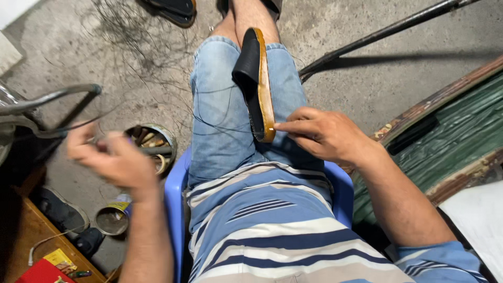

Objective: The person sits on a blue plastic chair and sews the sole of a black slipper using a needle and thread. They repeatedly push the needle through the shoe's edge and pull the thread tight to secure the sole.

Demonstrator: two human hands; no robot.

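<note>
The right hand lies on the right thigh with its index fingertip and thumb pinched together against the near end of a sandal, touching the tan edge of the sole; whether the pinch closes on a thread or only presses the rim is too fine to tell. The sandal stands on edge between the knees, black strap facing left, tan sole facing right, running from the knee down toward that grip. The left hand is raised out to the left, blurred, its fingers curled in around something thin, probably the dark thread that loops loosely across the denim shorts (the blur hides the grip itself). Stitching here would go best with the sandal kept clamped firm between the legs and the thread drawn taut and straight. Below the left hand stand an open tin of tools and a smaller can on the concrete floor; the person sits on a blue plastic chair.
</note>
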